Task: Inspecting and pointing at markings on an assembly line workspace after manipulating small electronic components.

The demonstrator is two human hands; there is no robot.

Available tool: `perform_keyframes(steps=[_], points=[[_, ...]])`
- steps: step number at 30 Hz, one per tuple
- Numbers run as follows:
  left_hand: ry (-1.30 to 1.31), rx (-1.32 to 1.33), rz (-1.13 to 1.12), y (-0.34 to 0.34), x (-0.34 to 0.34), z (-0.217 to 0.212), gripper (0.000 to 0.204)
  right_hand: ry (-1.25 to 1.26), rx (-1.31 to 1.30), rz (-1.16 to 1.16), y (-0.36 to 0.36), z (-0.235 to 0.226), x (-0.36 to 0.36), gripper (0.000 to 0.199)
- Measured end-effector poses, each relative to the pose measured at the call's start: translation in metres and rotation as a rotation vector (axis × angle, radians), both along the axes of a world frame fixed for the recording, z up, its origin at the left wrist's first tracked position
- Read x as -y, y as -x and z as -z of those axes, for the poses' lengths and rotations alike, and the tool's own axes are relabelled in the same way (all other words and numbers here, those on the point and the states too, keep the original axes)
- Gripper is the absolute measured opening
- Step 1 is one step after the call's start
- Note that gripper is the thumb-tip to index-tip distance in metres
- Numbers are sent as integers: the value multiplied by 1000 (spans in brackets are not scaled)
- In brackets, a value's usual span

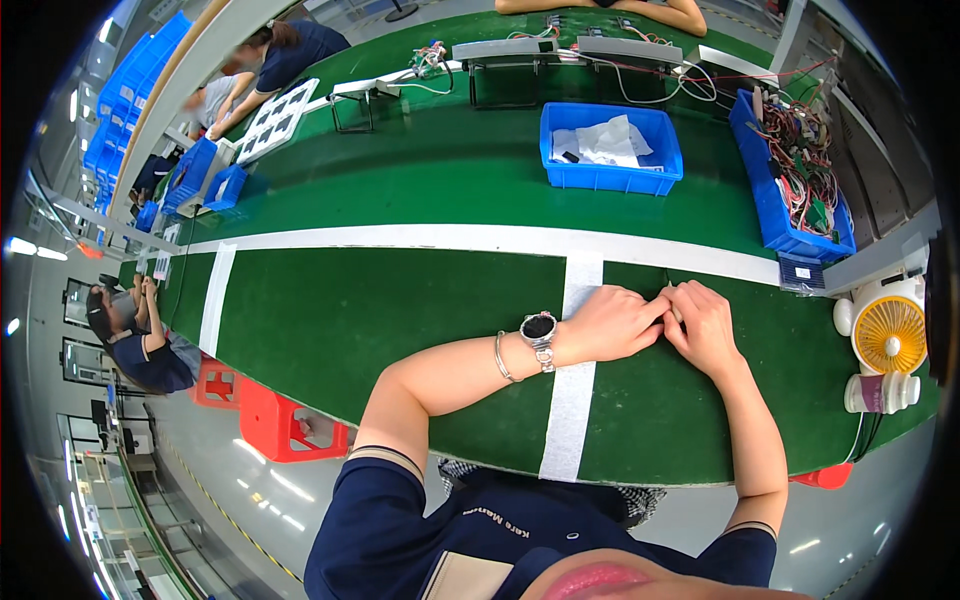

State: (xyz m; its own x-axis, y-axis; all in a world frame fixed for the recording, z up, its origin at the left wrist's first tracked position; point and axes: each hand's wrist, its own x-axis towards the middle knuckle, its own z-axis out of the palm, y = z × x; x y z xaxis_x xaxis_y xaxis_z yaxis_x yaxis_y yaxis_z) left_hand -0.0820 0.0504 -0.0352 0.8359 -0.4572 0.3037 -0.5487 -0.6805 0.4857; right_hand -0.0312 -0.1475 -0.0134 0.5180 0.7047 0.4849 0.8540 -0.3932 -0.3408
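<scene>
My left hand (622,322), with a watch (538,328) and a bracelet (503,358) on its wrist, reaches across the white strip (568,425) on the green table (400,300). Its fingertips meet those of my right hand (704,325) just right of the strip. Both hands are closed, with fingers bent in and pressed together. A small pale bit of something (679,314) shows between the fingers, too small to name. Beyond the fingertips a thin dark line runs toward the long white strip. My fingers hide most of what they pinch.
At the right edge stand a yellow-and-white fan (890,337) and a white bottle (882,393). A blue bin (612,178) of white bags sits ahead; another blue bin (768,215) holds tangled wires. Devices on stands (505,50) line the far side. Other people work at left and across.
</scene>
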Motion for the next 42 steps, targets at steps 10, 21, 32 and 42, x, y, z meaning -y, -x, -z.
perform_keyframes(steps=[10, 21, 32, 42], points=[[-16, -63, 0, 1, -1, -7, 32, -39, -50, 7, 0, -5, -3, 36], [15, -95, -13, 1, -2, -6, 40, -79, -59, 86, -2, 1, 0, 41], [9, -78, -15, 1, -2, -5, 32, -55, 27, 102, -5, -3, 2, 27], [40, -49, -11, 0, -2, -3, 24, -7, 90, 65, -4, -1, 3, 27]])
